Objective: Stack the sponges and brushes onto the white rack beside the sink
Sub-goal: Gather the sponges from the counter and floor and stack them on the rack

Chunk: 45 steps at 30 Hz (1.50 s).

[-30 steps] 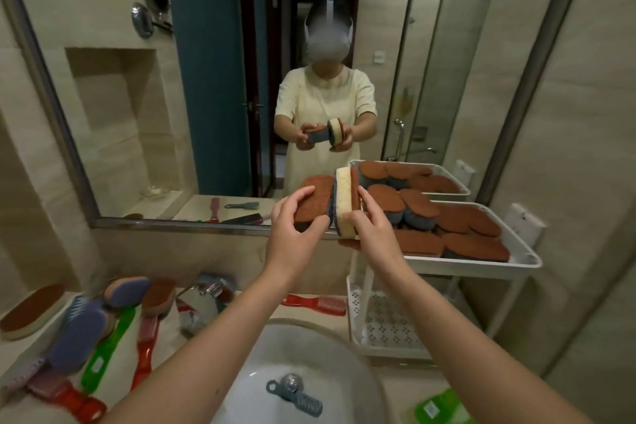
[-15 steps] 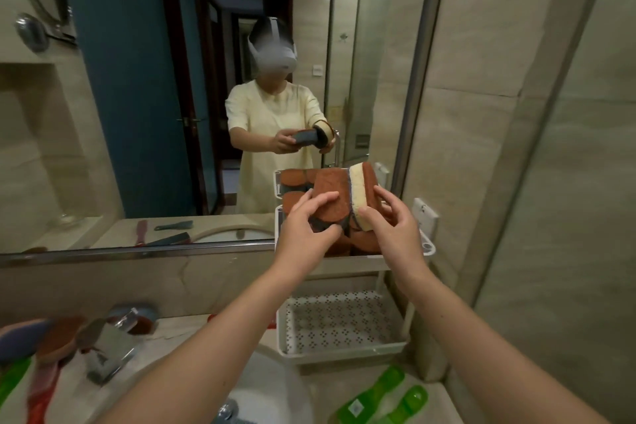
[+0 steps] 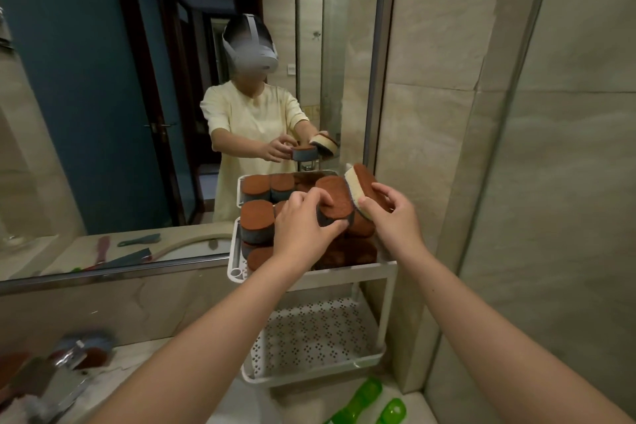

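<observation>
Sponges (image 3: pixel 256 213) with brown scouring faces and grey bodies fill the upper tier of the white rack (image 3: pixel 347 273), which stands on the counter against the mirror (image 3: pixel 103 96) and the tiled wall. Left hand (image 3: pixel 303 229): fingers curled around a grey-bodied sponge (image 3: pixel 335 200), brown face up, held over the pile on the upper tier. Right hand (image 3: pixel 395 218): fingers closed on a cream-bodied sponge (image 3: pixel 361 188), tilted with its brown face turned to the right, its edge touching the grey-bodied sponge. Whether either held sponge rests on the pile beneath cannot be told. Lower tier (image 3: pixel 316 334): a perforated white shelf, bare where it shows. Two green brush handles (image 3: pixel 370 392) lie on the counter just in front of the rack's base. Lower left: a chrome tap (image 3: pixel 65 375), blurred, with brown and blue items behind it. The mirror reflects the person in a pale yellow dress holding both sponges, and further brushes lying on the counter.
</observation>
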Motion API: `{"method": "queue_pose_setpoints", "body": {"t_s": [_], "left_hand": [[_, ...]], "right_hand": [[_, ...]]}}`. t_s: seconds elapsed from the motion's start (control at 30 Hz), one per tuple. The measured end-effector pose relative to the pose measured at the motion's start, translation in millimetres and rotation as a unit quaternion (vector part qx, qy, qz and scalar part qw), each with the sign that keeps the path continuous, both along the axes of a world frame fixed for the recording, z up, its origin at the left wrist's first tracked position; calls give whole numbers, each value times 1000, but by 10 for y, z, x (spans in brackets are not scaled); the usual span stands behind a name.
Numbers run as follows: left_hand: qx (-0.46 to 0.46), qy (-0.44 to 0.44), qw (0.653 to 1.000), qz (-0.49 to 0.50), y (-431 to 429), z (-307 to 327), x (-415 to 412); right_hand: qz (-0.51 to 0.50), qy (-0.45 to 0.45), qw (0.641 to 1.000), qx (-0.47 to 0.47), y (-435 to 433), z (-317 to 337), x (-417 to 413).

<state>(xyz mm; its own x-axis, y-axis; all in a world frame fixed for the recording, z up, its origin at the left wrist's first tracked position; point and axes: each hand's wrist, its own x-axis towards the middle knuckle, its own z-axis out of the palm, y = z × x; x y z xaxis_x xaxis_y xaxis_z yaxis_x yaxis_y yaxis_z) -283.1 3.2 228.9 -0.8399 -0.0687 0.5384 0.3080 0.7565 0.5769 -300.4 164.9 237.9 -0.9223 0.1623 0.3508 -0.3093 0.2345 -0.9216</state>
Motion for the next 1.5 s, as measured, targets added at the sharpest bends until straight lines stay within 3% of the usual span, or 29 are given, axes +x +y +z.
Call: {"method": "queue_pose_setpoints", "body": {"t_s": [0.17, 0.3, 0.5, 0.87, 1.3, 1.5], "left_hand": [[-75, 19, 994, 72, -2, -47, -213], [-107, 11, 991, 79, -5, -141, -354], [-172, 21, 980, 99, 19, -302, -457], [-180, 33, 979, 94, 3, -416, -491], [-234, -34, 970, 49, -3, -391, -481], [-196, -1, 980, 31, -137, -252, -261]], "right_hand": [[-29, 4, 997, 74, -8, -136, -271], [-80, 5, 979, 187, -5, -308, -426], [-96, 14, 962, 254, -11, -450, -552], [-77, -10, 927, 368, -92, -614, -631], [-91, 18, 928, 362, -104, -578, -554], [-71, 110, 940, 315, -121, -509, -375]]}}
